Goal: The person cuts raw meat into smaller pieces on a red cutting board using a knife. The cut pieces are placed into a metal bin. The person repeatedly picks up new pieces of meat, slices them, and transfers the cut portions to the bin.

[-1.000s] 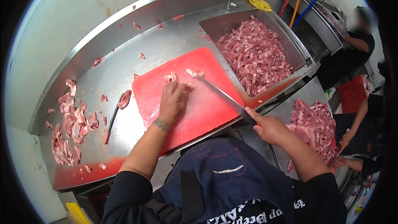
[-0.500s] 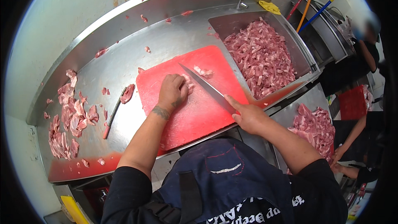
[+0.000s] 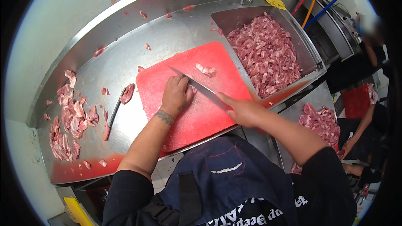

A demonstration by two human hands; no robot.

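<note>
On a red cutting board (image 3: 201, 117), my right hand (image 3: 243, 109) grips the handle of a long knife (image 3: 194, 81), its blade slanting up and left. My left hand (image 3: 176, 94) presses down on the board with curled fingers, holding a small piece of raw meat (image 3: 192, 88) that is mostly covered by the fingers. The blade lies right alongside the left fingers. Farther up on the board rests a pale, fatty strip of meat (image 3: 206, 70), apart from both hands.
Left of the board lie a sharpening steel (image 3: 114, 115), a lump of meat (image 3: 127, 93) and a heap of meat pieces (image 3: 75, 117). A sink (image 3: 222, 16) full of cut strips (image 3: 266, 54) stands right. Another person's hand (image 3: 346, 147) is near more meat (image 3: 320, 123).
The knife and my right hand have moved left, bringing the blade against my left fingers. The left hand now covers more of the piece of meat.
</note>
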